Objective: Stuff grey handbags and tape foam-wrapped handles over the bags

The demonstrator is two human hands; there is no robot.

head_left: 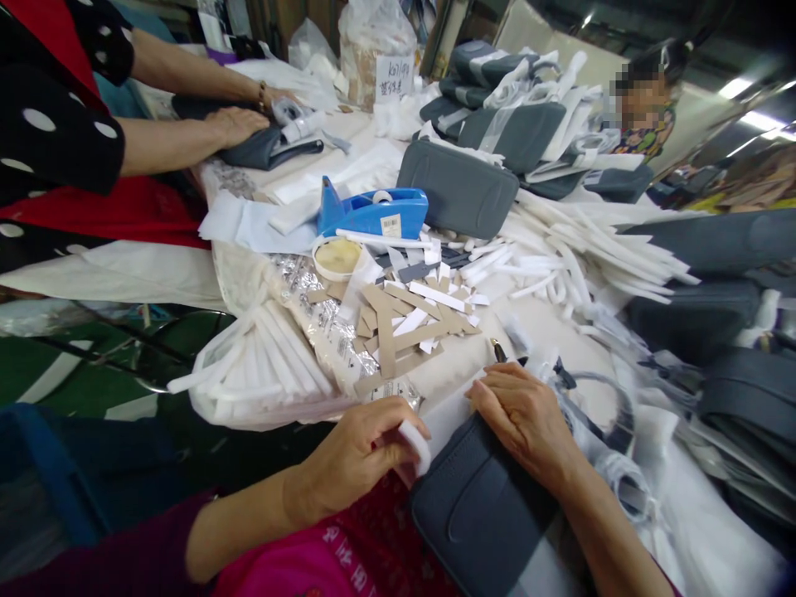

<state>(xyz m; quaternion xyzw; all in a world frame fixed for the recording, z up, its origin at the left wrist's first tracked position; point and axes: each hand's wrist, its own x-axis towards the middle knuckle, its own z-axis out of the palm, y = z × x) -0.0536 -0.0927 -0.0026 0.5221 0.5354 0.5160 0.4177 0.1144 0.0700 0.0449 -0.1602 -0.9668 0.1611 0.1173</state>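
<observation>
A dark blue-grey bag (478, 506) lies at the table's front edge, close to my body. My left hand (357, 456) is closed on a white foam strip (415, 446), just left of the bag's upper corner. On the bag's top edge rests my right hand (526, 419), its fingers bent over the edge; what is under the fingertips is hidden. A white sheet (444, 414) shows between the two hands. Beyond my right hand a small dark object with a brass-coloured tip (497, 349) lies on the table.
Cardboard pieces (404, 323), a blue tape dispenser (373, 212) and a tape roll (337, 255) lie ahead. White foam rods (267, 365) fill a plastic bag at left. Stacked grey bags (460, 186) stand behind. A co-worker's hands (236, 126) press a dark bag at upper left.
</observation>
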